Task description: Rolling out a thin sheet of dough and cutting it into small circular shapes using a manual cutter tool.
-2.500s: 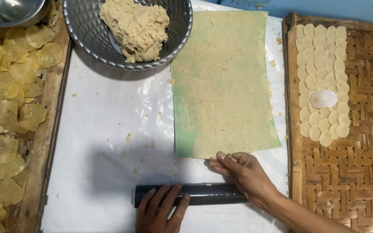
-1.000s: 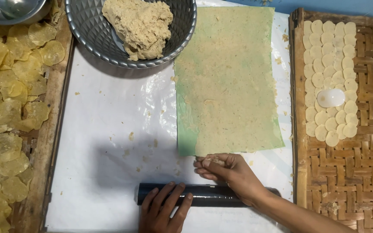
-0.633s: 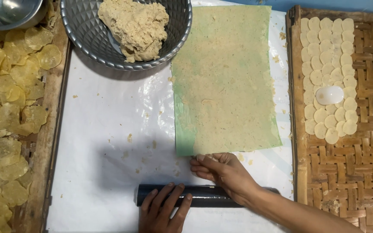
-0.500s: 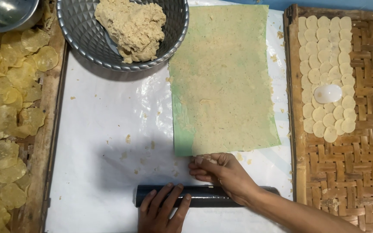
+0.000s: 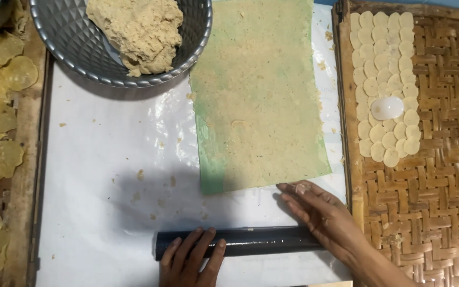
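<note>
Rolling pin [image 5: 240, 242], one dark cylinder, is lying left-to-right along my near tabletop [image 5: 107, 159] edge; I'm resting both grips spread, left hand [image 5: 189, 260] and right hand [image 5: 320, 215], on it. Beyond, one dough sheet [image 5: 258, 90] is running lengthwise away, one bowl [image 5: 59, 40] sitting far left.

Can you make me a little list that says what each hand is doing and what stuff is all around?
left hand: fingers lie flat on the dark rolling pin
right hand: open, resting over the pin's right end, fingertips close to the edge of the dough sheet
bowl: grey, holds a dough lump
woven tray: rows of small pale discs
work surface: white, with crumbs
left side: yellowish round chips
</note>
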